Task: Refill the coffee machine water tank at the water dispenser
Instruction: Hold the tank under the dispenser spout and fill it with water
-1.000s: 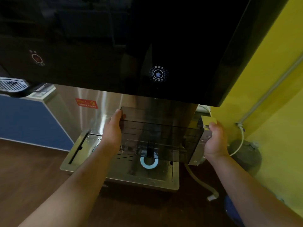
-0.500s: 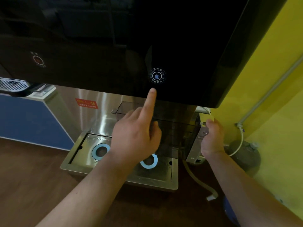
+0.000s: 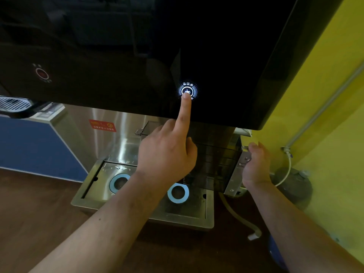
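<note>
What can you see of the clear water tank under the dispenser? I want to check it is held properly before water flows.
The water tank is a smoky, see-through plastic box with ribbed walls and a small tab at its left rim. It sits upright under the black dispenser panel, above the steel drip tray. The right hand grips its right end; the left hand hides part of it. No water is discernible inside.

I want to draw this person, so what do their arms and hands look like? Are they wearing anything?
Both arms are bare, with no sleeves in sight. The left hand and right hand wear no gloves, and no rings, watch or bracelet show. The nails look short and plain. The light is dim, so finer marks are hard to tell.
</note>
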The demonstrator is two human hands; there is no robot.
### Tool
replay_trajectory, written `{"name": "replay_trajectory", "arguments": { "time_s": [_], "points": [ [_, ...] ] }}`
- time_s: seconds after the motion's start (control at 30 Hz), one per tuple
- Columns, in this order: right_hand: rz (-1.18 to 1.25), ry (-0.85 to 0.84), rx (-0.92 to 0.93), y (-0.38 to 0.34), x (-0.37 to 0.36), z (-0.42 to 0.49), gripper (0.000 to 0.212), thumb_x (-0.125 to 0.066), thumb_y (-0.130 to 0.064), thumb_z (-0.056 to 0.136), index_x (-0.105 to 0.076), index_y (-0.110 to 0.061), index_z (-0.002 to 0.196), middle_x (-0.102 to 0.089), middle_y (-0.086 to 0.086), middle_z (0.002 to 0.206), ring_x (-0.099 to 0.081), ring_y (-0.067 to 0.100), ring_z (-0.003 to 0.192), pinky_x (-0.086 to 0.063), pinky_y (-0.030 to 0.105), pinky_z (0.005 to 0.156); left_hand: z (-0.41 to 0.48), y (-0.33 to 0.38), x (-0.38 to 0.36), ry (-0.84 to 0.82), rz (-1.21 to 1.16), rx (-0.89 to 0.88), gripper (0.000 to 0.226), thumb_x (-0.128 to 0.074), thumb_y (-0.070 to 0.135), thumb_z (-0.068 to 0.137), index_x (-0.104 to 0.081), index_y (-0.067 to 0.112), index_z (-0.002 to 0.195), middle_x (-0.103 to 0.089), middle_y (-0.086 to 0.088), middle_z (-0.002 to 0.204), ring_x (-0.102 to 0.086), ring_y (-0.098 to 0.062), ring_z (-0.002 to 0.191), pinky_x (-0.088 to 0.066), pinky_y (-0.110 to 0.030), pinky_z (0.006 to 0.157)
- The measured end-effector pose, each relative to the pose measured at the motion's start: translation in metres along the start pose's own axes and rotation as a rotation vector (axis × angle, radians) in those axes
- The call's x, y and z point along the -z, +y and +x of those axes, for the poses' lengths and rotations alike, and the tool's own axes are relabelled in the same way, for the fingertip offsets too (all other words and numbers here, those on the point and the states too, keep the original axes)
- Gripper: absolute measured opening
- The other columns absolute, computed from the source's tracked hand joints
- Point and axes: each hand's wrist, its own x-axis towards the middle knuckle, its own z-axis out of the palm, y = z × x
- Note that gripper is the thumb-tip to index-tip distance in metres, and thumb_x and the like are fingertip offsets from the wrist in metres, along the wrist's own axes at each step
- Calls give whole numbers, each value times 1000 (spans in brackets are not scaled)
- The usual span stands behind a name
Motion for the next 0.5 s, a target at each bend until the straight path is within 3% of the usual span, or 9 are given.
{"name": "replay_trajectory", "arguments": {
  "time_s": [0.1, 0.17, 0.2, 0.27, 0.33, 0.37, 0.43, 0.5],
  "points": [
    [-6, -21, -6, 1, 1, 1, 28, -45, -18, 87, -40, -24, 60, -43, -15, 44, -38, 5, 44, -33, 26, 52, -1, -5, -1, 63, -64, -56, 83, -57, 26, 89, -10, 13, 156, -41, 10, 76, -41, -6, 56, -29, -17, 44],
    [-9, -36, -29, 3, 2, 2, 28, -46, -26, 80, -46, -30, 52, -42, -14, 45, -37, 12, 50, -31, 32, 57, -8, -18, -2, 182, -171, -56, 67, -54, 25, 91, -29, 5, 149, -43, 7, 82, -44, -8, 66, -38, -20, 54],
    [-22, -41, -33, 3, 2, 3, 30, -46, -27, 79, -48, -31, 50, -43, -14, 46, -37, 12, 51, -30, 33, 58, -16, -27, -3, 260, -240, 21, 59, -55, 23, 89, -38, 5, 143, -43, 5, 87, -46, -9, 74, -42, -24, 61],
    [-43, -40, -24, 2, 2, 2, 28, -46, -26, 81, -45, -30, 53, -43, -14, 46, -37, 7, 49, -30, 33, 59, -32, -46, -10, 344, -432, 406, 49, -57, 26, 87, -43, 17, 133, -43, 2, 101, -49, -15, 91, -51, -37, 78],
    [-53, -11, -2, 0, -1, -1, 24, -45, -23, 86, -44, -25, 62, -44, -13, 51, -40, 1, 46, -33, 29, 58, -42, -61, -20, 280, -655, 824, 52, -56, 37, 88, -40, 24, 136, -46, -1, 121, -52, -20, 114, -50, -45, 97],
    [-54, 5, 7, -1, -2, -3, 23, -45, -20, 90, -46, -18, 66, -44, -12, 55, -42, -1, 47, -35, 25, 57, -44, -66, -24, 215, -751, 927, 57, -54, 43, 91, -38, 23, 143, -46, -3, 134, -50, -22, 125, -45, -44, 105],
    [-62, 14, 9, -2, -4, -4, 20, -45, -16, 93, -50, -10, 75, -44, -7, 62, -46, 2, 54, -38, 16, 55, -44, -71, -30, 60, -864, 958, 61, -45, 49, 99, -32, 23, 153, -41, -2, 154, -40, -21, 141, -34, -35, 108],
    [-55, 2, 13, -2, -3, -3, 19, -46, -20, 88, -48, -16, 70, -47, -9, 58, -46, 2, 51, -39, 14, 51, -39, -74, -35, -35, -929, 935, 62, -39, 55, 100, -33, 26, 154, -39, 5, 156, -35, -14, 142, -28, -33, 112]
  ]
}}
